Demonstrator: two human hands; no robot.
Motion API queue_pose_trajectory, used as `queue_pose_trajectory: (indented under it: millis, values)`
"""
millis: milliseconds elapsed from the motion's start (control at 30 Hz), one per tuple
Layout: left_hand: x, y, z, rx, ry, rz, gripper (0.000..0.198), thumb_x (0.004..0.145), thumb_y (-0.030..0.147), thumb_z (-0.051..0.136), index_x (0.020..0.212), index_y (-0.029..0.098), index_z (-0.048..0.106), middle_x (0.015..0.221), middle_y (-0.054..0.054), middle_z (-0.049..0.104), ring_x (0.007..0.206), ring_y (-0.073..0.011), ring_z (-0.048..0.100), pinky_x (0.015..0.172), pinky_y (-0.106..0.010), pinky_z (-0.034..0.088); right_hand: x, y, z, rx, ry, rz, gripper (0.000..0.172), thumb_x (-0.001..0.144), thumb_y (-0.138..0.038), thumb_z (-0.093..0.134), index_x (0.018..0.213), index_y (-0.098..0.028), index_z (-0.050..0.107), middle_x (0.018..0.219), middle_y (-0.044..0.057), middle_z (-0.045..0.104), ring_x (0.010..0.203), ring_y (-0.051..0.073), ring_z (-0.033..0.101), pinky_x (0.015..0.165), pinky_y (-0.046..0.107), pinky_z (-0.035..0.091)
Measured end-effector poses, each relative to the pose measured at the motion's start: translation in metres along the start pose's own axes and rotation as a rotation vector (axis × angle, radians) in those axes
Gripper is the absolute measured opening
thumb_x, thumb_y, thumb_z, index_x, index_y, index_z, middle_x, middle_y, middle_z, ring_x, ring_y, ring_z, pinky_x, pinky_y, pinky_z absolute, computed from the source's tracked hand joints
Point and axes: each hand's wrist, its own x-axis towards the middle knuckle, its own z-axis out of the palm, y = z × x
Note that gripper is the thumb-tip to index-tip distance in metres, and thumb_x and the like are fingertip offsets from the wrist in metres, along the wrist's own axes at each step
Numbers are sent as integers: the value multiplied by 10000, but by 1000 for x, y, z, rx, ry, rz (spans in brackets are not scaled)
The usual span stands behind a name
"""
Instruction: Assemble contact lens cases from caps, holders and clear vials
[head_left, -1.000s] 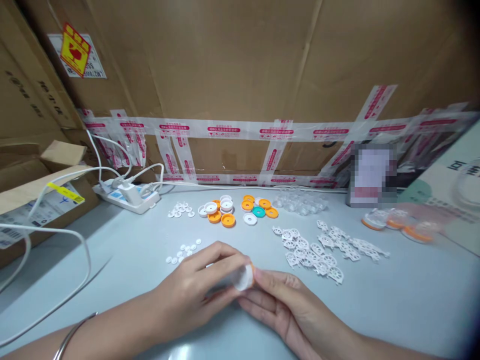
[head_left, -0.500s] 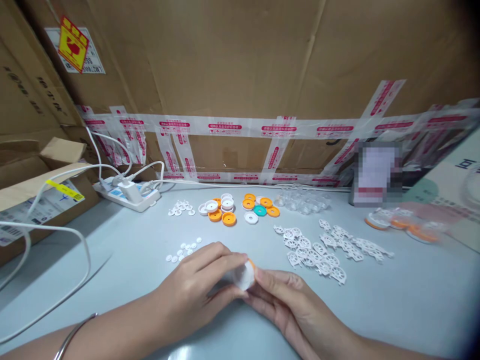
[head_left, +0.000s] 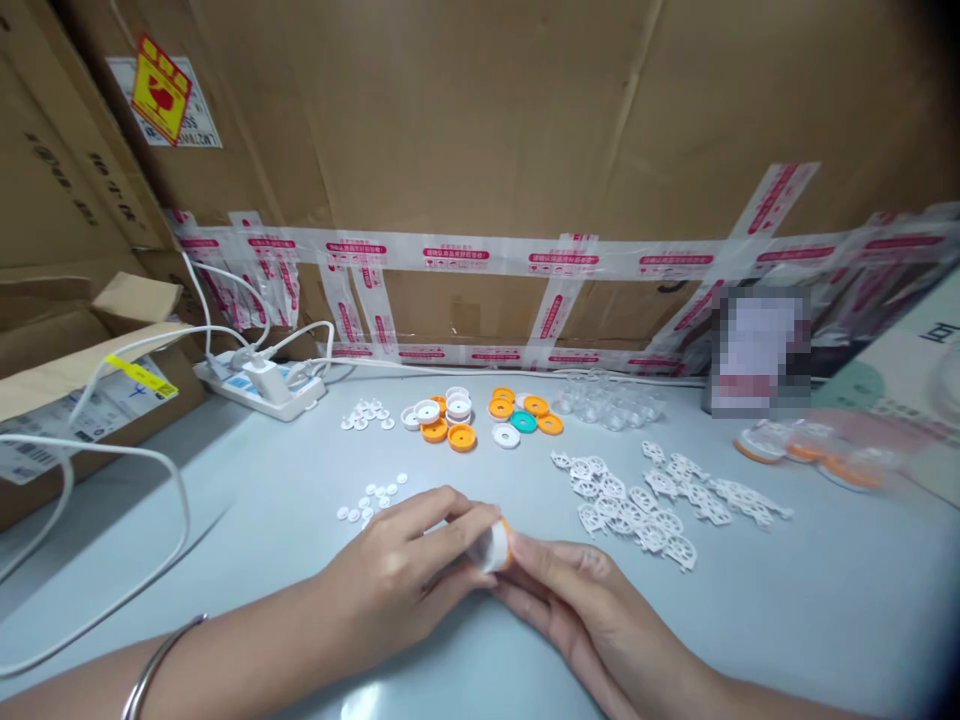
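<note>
Hands (head_left: pixel 405 560) holding white-orange piece (head_left: pixel 496 549), white parts (head_left: pixel 643 500) beyond

**Markings on the packaging**

On the large brown cardboard carton (head_left: pixel 450 110), a red-and-yellow diamond sticker (head_left: pixel 162 92) bears a broken-glass sign; the white paper label (head_left: pixel 201 116) it overlaps reads "LM27…". From where I stand, red print along the white packing tape (head_left: pixel 517 262) is too small to read.

Held part (head_left: pixel 496 547) between left hand (head_left: pixel 409 560) and right hand (head_left: pixel 589 610), above table (head_left: pixel 262 530). From it: power strip (head_left: pixel 294 405) at 10 o'clock, cups (head_left: pixel 429 411) at 11, rings (head_left: pixel 516 421) at 12, domes (head_left: pixel 611 402) at 1, spoked pieces (head_left: pixel 613 487) at 2; carton (head_left: pixel 465 120) behind, at 12.
</note>
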Motion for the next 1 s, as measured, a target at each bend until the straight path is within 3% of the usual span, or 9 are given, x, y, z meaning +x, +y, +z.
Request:
queue_pose_trajectory:
  millis: [233,500,833,1000]
  values:
    - [0,3,-2,113,19,64,283,866,131,497,1148,155,517,949,-85,630,847,-135,598,736,-225,509,0,1,1,-11,-4,8,209,821,-257,597,926,-122,717,960,103,678,986,183,584,962,339,413]
    - [5,6,-9,-168,-25,-79,393,814,231,597,1198,194,520,1024,-99,607,916,-155,600,786,-254,522,-1,-1,1,45,-4,6,174,784,-249,632,857,-122,725,908,93,690,952,180,602,938,329,443]
    - [3,7,-4,-137,95,-103,361,771,120,635,1113,174,532,975,-67,636,895,-131,599,798,-229,506,-1,-4,3,47,41,27,221,835,-256,574,969,-138,704,941,103,683,1005,189,587,974,362,409]
    - [4,7,-6,-166,68,-157,349,786,150,625,1123,180,540,976,-61,645,887,-133,607,788,-236,511,-2,-4,2,49,43,17,231,845,-265,562,994,-149,695,970,102,678,1020,184,579,976,359,405]
